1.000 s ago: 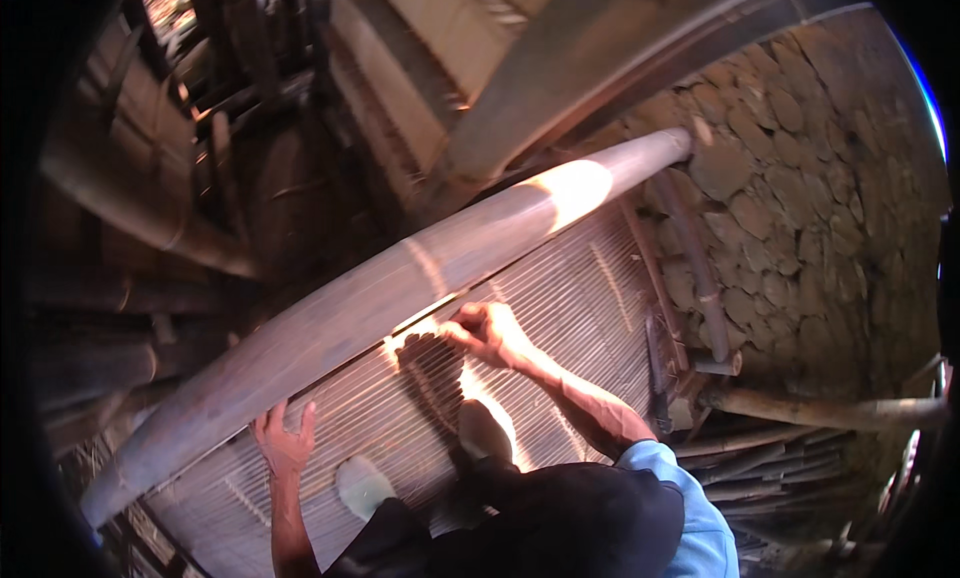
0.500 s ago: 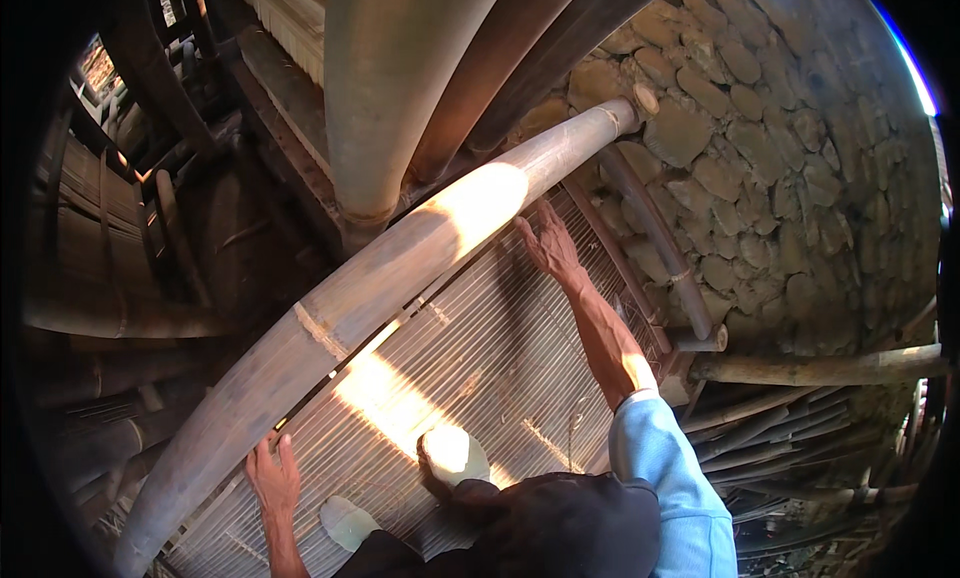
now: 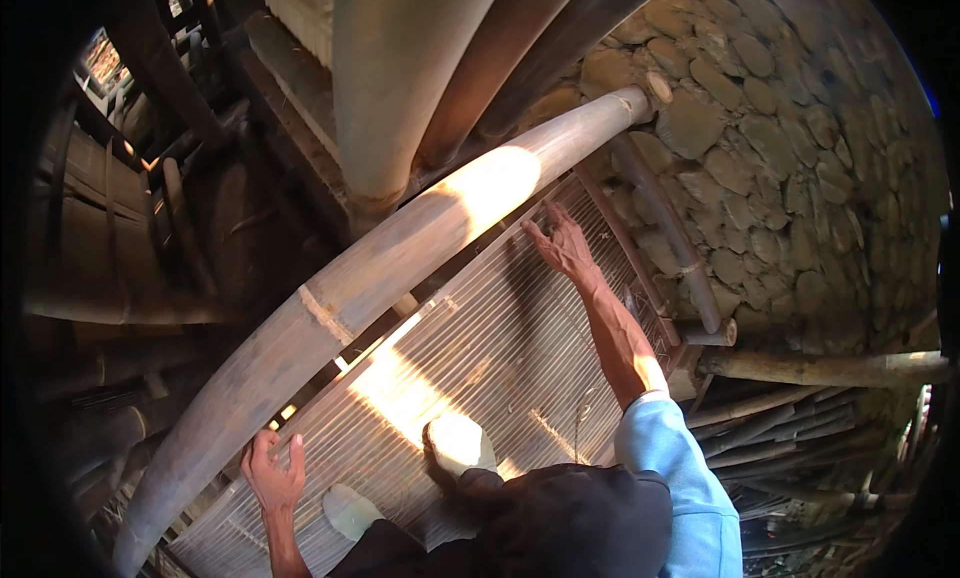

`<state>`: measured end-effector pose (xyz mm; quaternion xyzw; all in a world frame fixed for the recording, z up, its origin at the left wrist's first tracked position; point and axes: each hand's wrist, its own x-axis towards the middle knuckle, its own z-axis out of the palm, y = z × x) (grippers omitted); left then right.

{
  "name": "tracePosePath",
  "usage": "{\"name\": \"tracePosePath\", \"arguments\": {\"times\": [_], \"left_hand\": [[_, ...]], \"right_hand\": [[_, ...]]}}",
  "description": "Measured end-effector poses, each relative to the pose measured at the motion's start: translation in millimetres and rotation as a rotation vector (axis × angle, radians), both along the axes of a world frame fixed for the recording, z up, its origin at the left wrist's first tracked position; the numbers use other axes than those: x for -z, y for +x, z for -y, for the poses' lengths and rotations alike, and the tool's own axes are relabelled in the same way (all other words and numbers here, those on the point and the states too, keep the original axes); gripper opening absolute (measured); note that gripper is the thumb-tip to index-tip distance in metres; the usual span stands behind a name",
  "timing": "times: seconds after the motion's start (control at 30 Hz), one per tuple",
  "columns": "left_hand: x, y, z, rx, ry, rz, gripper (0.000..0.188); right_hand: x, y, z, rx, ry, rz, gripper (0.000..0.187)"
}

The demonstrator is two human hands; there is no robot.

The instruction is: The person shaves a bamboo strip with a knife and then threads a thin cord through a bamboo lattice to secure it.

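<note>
A slatted bamboo panel [image 3: 500, 328] of thin parallel strips lies beneath me, with my feet in pale footwear resting on it. My left hand [image 3: 275, 473] is closed on the panel's far edge at the lower left, its fingertips curling over that edge. Further up to the right, my right hand [image 3: 565, 246] grips the same edge near the panel's right corner, fingers bent. Just beyond both hands runs a thick bamboo pole [image 3: 390, 263], lying diagonally, with a narrow gap between it and the panel. The undersides of the fingers are hidden.
Large upright bamboo posts [image 3: 410, 78] stand beyond the pole. A stone wall [image 3: 760, 158] rises at the right. A shorter bamboo length [image 3: 670, 233] lies beside the panel's right side, and several stacked poles [image 3: 780, 428] are at the lower right. Dark timber framing fills the left.
The gap between the thick pole and the panel's edge has widened, the panel having shifted toward me. Both hands have moved slightly with its edge, and the view has shifted a little.
</note>
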<state>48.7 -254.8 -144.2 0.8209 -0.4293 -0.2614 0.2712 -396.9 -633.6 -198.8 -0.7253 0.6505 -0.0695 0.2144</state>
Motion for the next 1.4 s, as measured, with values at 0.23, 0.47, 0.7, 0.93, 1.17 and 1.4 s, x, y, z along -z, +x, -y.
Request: {"name": "tracePosePath", "arguments": {"times": [0.23,0.47,0.7,0.93,1.17,1.4], "left_hand": [[17,5,6,0.122,-0.066,0.072,0.022],[79,15,-14,-0.046,0.002,0.335,0.032],[112,7,-24,-0.108,-0.012,0.118,0.039],[120,-7,-11,-0.051,0.06,0.191,0.042],[116,0,-20,-0.06,0.032,0.232,0.039],[103,-8,-22,-0.09,-0.03,0.291,0.036]], "right_hand": [[22,-5,13,-0.148,-0.143,-0.159,0.081],[23,46,-28,-0.251,-0.55,-0.013,0.032],[31,120,-62,-0.593,-0.384,0.099,0.027],[48,91,-53,-0.544,-0.423,0.102,0.032],[64,105,-53,-0.569,-0.412,0.128,0.031],[66,96,-60,-0.567,-0.53,0.194,0.036]]}}
